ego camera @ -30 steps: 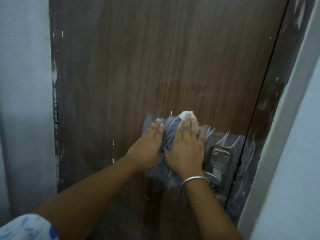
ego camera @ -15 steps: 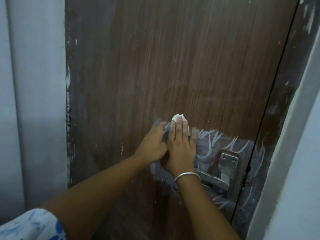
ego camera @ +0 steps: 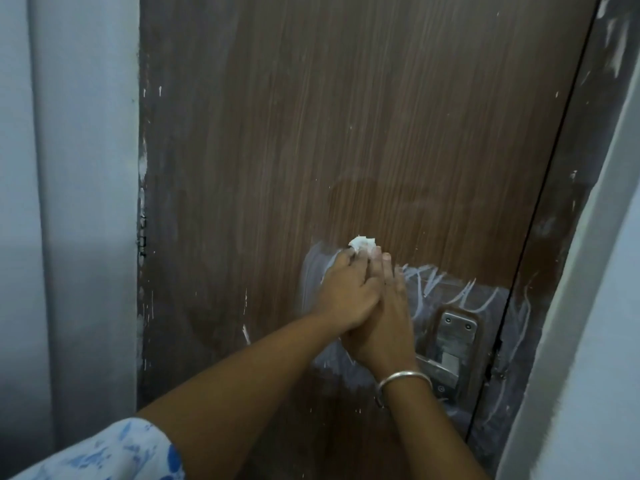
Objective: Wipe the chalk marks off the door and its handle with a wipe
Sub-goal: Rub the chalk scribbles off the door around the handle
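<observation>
The brown wooden door (ego camera: 363, 116) fills the view. White chalk marks (ego camera: 453, 292) smear its lower part around the metal handle plate (ego camera: 455, 336) and the lever handle (ego camera: 438, 368). A crumpled white wipe (ego camera: 362, 244) peeks out above my fingertips. My right hand (ego camera: 388, 327), with a silver bangle on its wrist, presses the wipe flat against the door with straight fingers. My left hand (ego camera: 344, 292) lies partly over the right one, its fingertips at the wipe's left edge. Most of the wipe is hidden under the hands.
A dark door frame (ego camera: 554, 237) with chalk scribbles runs down the right, next to a pale wall (ego camera: 609, 306). Another pale wall (ego camera: 69, 202) borders the door's left edge. My blue-patterned sleeve (ego camera: 114, 455) shows at the bottom left.
Both hands slid left and slightly up along the door with the wipe, away from the handle. My left hand moved from beside the right hand to partly over it.
</observation>
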`<state>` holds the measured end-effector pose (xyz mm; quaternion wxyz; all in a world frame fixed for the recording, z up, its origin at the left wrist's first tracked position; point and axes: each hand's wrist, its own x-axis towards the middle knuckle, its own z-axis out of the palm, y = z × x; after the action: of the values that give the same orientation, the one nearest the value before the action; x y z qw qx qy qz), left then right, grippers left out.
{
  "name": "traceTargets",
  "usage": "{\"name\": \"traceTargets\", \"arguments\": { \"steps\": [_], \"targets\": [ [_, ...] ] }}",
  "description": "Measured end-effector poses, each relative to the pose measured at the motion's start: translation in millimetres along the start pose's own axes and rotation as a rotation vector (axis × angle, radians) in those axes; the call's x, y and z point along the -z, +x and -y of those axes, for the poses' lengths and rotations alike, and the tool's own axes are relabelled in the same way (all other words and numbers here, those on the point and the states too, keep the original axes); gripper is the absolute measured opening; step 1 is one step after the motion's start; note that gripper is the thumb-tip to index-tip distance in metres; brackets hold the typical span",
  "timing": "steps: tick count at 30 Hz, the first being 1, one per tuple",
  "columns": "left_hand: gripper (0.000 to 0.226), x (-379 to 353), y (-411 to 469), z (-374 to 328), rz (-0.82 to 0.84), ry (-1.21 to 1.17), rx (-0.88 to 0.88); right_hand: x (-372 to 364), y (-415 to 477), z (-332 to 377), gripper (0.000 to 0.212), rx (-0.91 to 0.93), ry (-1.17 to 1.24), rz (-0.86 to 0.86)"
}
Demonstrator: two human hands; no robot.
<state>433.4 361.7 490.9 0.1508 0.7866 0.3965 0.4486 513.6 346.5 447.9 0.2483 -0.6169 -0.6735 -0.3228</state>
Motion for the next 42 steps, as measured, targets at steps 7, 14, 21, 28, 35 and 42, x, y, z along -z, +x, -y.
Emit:
{"name": "traceTargets", "arguments": {
  "steps": [7, 14, 21, 28, 35, 42],
  "targets": [
    [0.067, -18, 1, 2, -0.083, 0.39, -0.084, -2, -34, -13, 0.023, -0.006, 0.157, -0.29],
    [0.075, -24, -1, 9, -0.013, 0.436, -0.126, -1, -37, -8, 0.027, -0.062, 0.057, -0.133],
    [0.075, -27, -1, 17, -0.026, 0.46, -0.131, -3, -40, -6, 0.029, -0.091, -0.054, -0.037],
    [0.077, -17, 3, 37, -0.123, 0.349, -0.062, -6, -41, -7, 0.021, -0.082, -0.121, -0.026],
    [0.077, -15, -3, 52, -0.104, 0.317, -0.097, -10, -41, -6, 0.016, -0.088, -0.154, -0.03],
    [0.08, -9, 1, 61, -0.188, 0.271, 0.031, -9, -42, -7, 0.018, -0.069, -0.148, -0.049]
  ]
}}
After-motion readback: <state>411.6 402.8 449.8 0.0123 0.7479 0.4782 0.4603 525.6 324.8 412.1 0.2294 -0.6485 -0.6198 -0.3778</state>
